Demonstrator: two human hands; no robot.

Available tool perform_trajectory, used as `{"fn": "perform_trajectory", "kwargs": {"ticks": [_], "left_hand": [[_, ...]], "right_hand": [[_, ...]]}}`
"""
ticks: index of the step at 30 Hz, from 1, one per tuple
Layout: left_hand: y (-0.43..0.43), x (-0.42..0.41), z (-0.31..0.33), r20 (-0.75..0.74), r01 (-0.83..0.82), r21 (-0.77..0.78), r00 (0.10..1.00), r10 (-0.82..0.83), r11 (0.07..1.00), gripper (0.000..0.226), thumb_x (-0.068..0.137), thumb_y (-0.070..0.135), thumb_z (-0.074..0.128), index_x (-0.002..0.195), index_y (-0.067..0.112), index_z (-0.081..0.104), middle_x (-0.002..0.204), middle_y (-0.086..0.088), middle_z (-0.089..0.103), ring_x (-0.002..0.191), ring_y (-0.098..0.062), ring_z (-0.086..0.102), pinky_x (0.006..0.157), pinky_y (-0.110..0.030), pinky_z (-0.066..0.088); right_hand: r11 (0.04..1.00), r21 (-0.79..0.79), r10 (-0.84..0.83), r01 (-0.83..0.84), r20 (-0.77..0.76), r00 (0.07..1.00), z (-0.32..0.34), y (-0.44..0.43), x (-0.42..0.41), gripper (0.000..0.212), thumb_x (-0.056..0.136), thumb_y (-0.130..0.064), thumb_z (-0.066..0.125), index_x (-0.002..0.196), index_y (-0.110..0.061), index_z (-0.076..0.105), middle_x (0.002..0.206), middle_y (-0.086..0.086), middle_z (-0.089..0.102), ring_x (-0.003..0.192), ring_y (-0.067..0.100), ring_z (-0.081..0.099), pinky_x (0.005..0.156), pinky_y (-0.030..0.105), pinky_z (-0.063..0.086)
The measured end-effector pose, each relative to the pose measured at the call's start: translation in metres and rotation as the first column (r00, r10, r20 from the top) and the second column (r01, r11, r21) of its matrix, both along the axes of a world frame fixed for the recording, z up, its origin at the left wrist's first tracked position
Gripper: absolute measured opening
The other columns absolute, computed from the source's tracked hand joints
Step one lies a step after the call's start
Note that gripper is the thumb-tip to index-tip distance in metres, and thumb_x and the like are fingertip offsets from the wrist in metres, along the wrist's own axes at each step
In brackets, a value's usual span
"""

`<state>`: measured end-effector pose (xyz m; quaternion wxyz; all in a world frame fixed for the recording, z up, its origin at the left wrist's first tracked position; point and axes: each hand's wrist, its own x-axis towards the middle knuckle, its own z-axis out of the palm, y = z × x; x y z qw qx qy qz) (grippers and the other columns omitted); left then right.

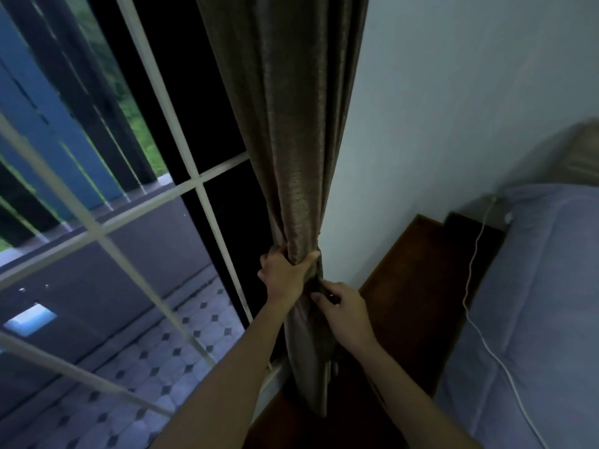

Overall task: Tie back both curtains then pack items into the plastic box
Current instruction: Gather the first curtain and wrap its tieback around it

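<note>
A brown curtain (291,131) hangs gathered into a narrow bundle between the window and the pale wall. My left hand (283,275) is wrapped around the bundle at its narrowest point, squeezing the folds together. Just below and to the right, my right hand (343,311) pinches a dark strip of fabric, the tie-back (321,286), against the curtain's right side. Where the strip runs behind the bundle is hidden. The plastic box is not in view.
A white-barred window (181,186) fills the left, with a tiled balcony floor outside. A dark wooden ledge (418,286) lies along the wall at the right. A bed with blue bedding (534,303) and a white cable (476,277) sit at the far right.
</note>
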<state>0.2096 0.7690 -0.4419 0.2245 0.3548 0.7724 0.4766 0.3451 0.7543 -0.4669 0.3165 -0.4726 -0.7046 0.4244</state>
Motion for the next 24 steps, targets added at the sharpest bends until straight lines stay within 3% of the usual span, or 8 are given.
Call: {"fn": "perform_trajectory", "kwargs": {"ticks": [2, 5, 8, 10, 15, 17, 21, 24], "left_hand": [[0.005, -0.006, -0.013, 0.042, 0.021, -0.038, 0.999, -0.019, 0.999, 0.092, 0.043, 0.087, 0.065, 0.114, 0.028, 0.06, 0.108, 0.003, 0.065, 0.106, -0.022, 0.06, 0.095, -0.044, 0.049], [0.001, -0.006, -0.002, 0.102, 0.103, -0.088, 0.99, -0.094, 0.991, 0.086, 0.042, 0.083, 0.07, 0.111, 0.032, 0.062, 0.111, 0.003, 0.064, 0.106, -0.021, 0.06, 0.098, -0.044, 0.047], [-0.007, -0.005, 0.017, 0.122, 0.186, -0.072, 0.977, -0.177, 0.98, 0.063, 0.052, 0.063, 0.078, 0.102, 0.026, 0.069, 0.097, 0.008, 0.069, 0.098, -0.015, 0.064, 0.098, -0.041, 0.048], [-0.01, -0.007, 0.022, 0.167, 0.257, -0.07, 0.955, -0.243, 0.964, 0.049, 0.058, 0.051, 0.082, 0.096, 0.024, 0.071, 0.093, 0.005, 0.072, 0.088, -0.009, 0.067, 0.09, -0.035, 0.054], [-0.013, -0.009, 0.028, 0.206, 0.383, -0.096, 0.911, -0.358, 0.919, 0.048, 0.059, 0.046, 0.085, 0.099, 0.024, 0.07, 0.093, 0.006, 0.072, 0.086, -0.007, 0.068, 0.083, -0.029, 0.056], [-0.012, -0.012, 0.029, 0.21, 0.409, -0.111, 0.9, -0.381, 0.906, 0.051, 0.059, 0.047, 0.085, 0.101, 0.022, 0.07, 0.094, 0.005, 0.072, 0.088, -0.008, 0.068, 0.084, -0.03, 0.056], [-0.015, -0.015, 0.031, 0.249, 0.436, -0.117, 0.882, -0.399, 0.892, 0.047, 0.063, 0.043, 0.084, 0.103, 0.023, 0.07, 0.094, 0.006, 0.072, 0.089, -0.007, 0.067, 0.082, -0.026, 0.054], [-0.016, -0.016, 0.03, 0.252, 0.446, -0.107, 0.877, -0.409, 0.889, 0.051, 0.064, 0.043, 0.083, 0.108, 0.022, 0.067, 0.098, 0.006, 0.071, 0.092, -0.008, 0.067, 0.082, -0.025, 0.054]], "right_hand": [[0.995, -0.095, 0.004, -0.012, -0.091, 0.996, 0.003, -0.005, -0.003, 0.029, 0.097, -0.02, 0.051, 0.12, -0.027, 0.068, 0.11, -0.012, 0.068, 0.098, 0.001, 0.061, 0.085, 0.016, 0.047], [0.982, -0.186, -0.031, -0.008, -0.206, 0.978, 0.004, -0.005, -0.006, 0.032, 0.097, -0.013, 0.05, 0.105, -0.032, 0.074, 0.101, -0.012, 0.073, 0.095, 0.007, 0.067, 0.088, 0.031, 0.055], [0.961, -0.277, -0.106, 0.015, -0.317, 0.943, 0.005, -0.001, -0.008, 0.022, 0.092, -0.008, 0.059, 0.091, -0.024, 0.074, 0.088, 0.006, 0.075, 0.084, 0.025, 0.071, 0.077, 0.044, 0.059], [0.948, -0.317, -0.146, 0.027, -0.359, 0.922, 0.004, 0.004, -0.006, 0.016, 0.089, -0.009, 0.065, 0.098, -0.02, 0.059, 0.086, 0.018, 0.071, 0.075, 0.029, 0.069, 0.062, 0.039, 0.056], [0.982, -0.189, -0.047, 0.012, -0.178, 0.983, 0.001, 0.025, -0.003, 0.064, 0.083, -0.016, 0.071, 0.132, -0.041, 0.039, 0.086, 0.009, 0.068, 0.075, 0.021, 0.069, 0.059, 0.029, 0.056], [0.99, -0.142, -0.006, -0.011, -0.114, 0.993, -0.003, 0.033, -0.002, 0.079, 0.08, -0.017, 0.073, 0.143, -0.04, 0.033, 0.088, 0.007, 0.063, 0.072, 0.021, 0.065, 0.059, 0.032, 0.057], [0.989, 0.061, 0.139, -0.135, -0.057, 0.989, -0.01, 0.051, -0.008, 0.065, 0.071, -0.029, 0.074, 0.132, -0.024, 0.055, 0.097, 0.004, 0.063, 0.069, 0.005, 0.058, 0.059, 0.024, 0.044], [0.991, 0.016, 0.133, -0.132, -0.058, 0.989, -0.022, 0.058, -0.014, 0.053, 0.069, -0.032, 0.078, 0.118, -0.024, 0.062, 0.115, 0.007, 0.055, 0.099, 0.01, 0.055, 0.074, 0.027, 0.052]]}}
